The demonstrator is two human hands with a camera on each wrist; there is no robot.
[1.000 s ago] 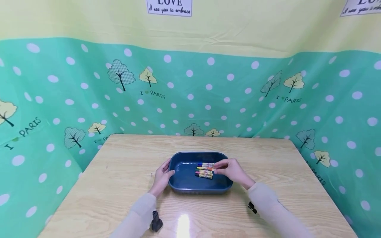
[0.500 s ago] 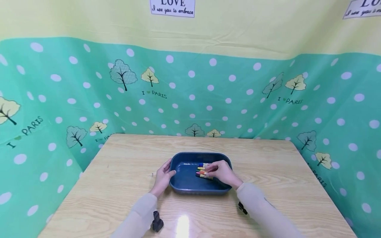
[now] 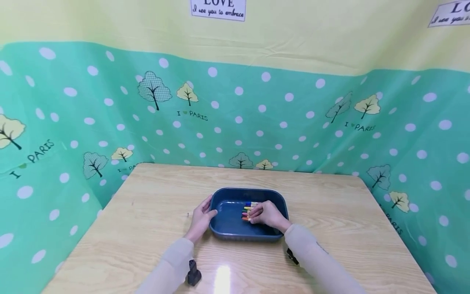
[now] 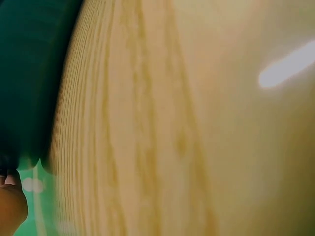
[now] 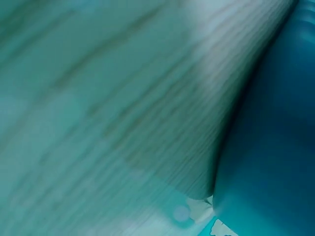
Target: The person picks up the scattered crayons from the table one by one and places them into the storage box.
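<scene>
A dark blue rectangular tray [image 3: 225,225] stands on the wooden table, with a row of several short crayons inside. My left hand [image 3: 200,220] grips its left rim, thumb over the edge and fingers along the outer wall. Inside the tray, my right hand [image 3: 269,214] pinches an orange crayon [image 3: 245,219] at the near end of the row. A blue crayon [image 3: 249,203] lies at the far end, and the hand covers the right ends of those between. The left wrist view catches the tray's outer wall [image 4: 34,73] and part of my left hand [image 4: 11,209].
The light wooden table [image 3: 158,192] spreads around the tray, with a bright glare spot near its front. A green and yellow printed cloth [image 3: 220,102] hangs behind and at both sides. Dark wrist devices sit by both sleeves.
My right hand has moved left and nearer along the row, carrying the orange crayon from between the others to the near end. My left hand has kept its grip on the tray.
</scene>
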